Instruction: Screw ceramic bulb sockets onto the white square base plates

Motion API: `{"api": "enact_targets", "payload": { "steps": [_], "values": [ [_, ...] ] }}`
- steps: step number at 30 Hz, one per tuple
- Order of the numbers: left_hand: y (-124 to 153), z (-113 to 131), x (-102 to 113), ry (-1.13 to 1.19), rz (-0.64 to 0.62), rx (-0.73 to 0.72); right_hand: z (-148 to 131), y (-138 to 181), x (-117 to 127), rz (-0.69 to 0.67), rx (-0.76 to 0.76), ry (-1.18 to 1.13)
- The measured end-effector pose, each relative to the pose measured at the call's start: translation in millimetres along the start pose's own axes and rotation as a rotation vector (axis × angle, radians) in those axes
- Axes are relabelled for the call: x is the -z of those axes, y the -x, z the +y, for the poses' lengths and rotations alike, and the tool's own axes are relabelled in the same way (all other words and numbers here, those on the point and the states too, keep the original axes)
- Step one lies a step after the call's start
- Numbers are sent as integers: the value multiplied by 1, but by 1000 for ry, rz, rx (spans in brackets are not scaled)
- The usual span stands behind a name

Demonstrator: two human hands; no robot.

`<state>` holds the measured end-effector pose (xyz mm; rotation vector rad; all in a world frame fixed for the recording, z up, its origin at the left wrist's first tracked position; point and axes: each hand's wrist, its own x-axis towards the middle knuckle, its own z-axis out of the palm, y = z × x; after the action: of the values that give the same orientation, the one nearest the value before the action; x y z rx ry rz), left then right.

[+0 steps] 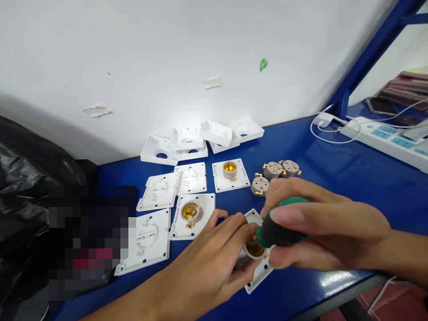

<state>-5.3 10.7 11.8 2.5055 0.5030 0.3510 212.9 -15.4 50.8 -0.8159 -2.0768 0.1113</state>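
My right hand [321, 227] is wrapped round a screwdriver [282, 225] with a green and black handle. Its tip points down into the brass-lined lamp socket [254, 249], where the shaft's end is hard to make out. Fingers of my left hand [224, 249] grip that socket from the left side. The socket sits on a square white base plate [257, 278], partly covered by both hands. Left of it, a second base plate [174, 223] carries a lamp socket [191, 211] with a brass terminal. Farther back, another lamp socket [230, 169] stands on its own plate.
Several loose sockets [273, 169] lie upside down at the right. Bare white plates [155, 236] lie at the left, white box covers [158, 149] along the wall. A power strip [388, 138] with white cables is far right; a black plastic bag [30, 178] fills the left.
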Motion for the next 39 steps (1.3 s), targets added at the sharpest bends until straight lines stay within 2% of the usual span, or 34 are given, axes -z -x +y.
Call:
{"api": "enact_targets", "payload": {
  "steps": [6,9,11,17,19,22,23,25,26,30,33,35,37,39],
  "values": [
    [2,2,-5,-51,62,-31,7,9,-4,178,114,-123],
    [2,6,-5,-104,91,3,22,8,-4,514,26,-127],
    [0,7,-4,-165,109,42,33,4,-3,652,-56,-143],
    [-10,0,5,-366,107,141,54,-2,-4,626,-197,-215],
    [-9,-3,14,-338,108,160,56,-1,-6,594,-239,-227],
    [-3,-7,39,-291,123,165,56,2,-7,559,-259,-228],
    [-1,-10,50,-328,137,235,56,2,-8,553,-258,-228],
    [3,-17,69,-535,135,514,56,2,-7,544,-258,-228],
    [4,-22,76,-587,136,602,56,2,-7,538,-260,-224],
    [10,-50,86,-636,107,770,57,1,-6,479,-258,-186],
    [14,-64,87,-626,116,795,57,2,-7,399,-244,-159],
    [15,-61,90,-616,148,775,56,3,-7,370,-240,-147],
    [16,-47,92,-604,195,727,55,3,-7,379,-245,-137],
    [17,-21,87,-577,232,640,56,2,-5,429,-259,-129]
  ]
}}
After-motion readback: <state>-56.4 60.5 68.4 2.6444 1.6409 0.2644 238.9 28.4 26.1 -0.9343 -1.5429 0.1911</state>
